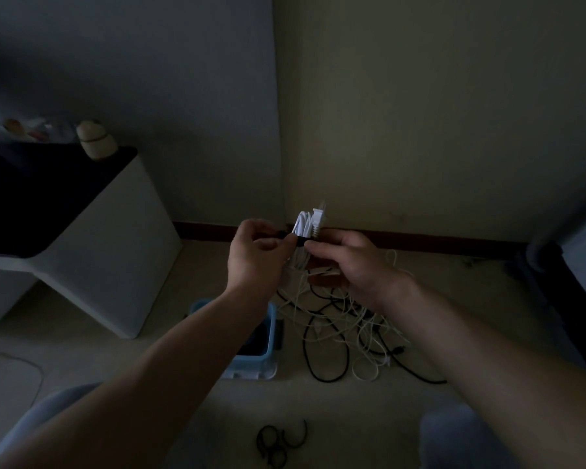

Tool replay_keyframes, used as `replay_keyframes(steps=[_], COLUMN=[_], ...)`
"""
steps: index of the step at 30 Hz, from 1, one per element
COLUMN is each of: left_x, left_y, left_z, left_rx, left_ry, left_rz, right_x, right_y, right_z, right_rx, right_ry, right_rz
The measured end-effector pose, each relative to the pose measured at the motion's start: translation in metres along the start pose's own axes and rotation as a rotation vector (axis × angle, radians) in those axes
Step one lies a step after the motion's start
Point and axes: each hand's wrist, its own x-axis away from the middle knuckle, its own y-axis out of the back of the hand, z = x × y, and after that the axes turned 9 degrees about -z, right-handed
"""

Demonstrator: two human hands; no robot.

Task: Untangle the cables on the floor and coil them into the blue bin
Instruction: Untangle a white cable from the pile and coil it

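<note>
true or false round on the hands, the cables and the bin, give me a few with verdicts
1. The left hand pinches a black strap and the right hand holds a white cable bundle. True.
2. The blue bin stands right of the cable tangle. False: it stands left of it.
3. Every cable in the tangle is white. False: black ones run through it too.
4. Small black loops lie on the floor nearest the camera. True.

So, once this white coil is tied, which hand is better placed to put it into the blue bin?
Probably the left hand: the blue bin lies just under its forearm, while the right hand is above the tangled cables beside the bin.
</note>
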Motion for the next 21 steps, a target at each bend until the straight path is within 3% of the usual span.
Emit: replay_keyframes(steps=[21], left_x=[0.0039], left_y=[0.0005], left_z=[-0.0005], left_rx=[-0.261], left_ry=[-0.147], left_rz=[0.121], right_x=[-0.0022], right_y=[0.0011], right_z=[-0.0047], right_rx=[0.052], right_ry=[0.038], right_rz=[-0.053])
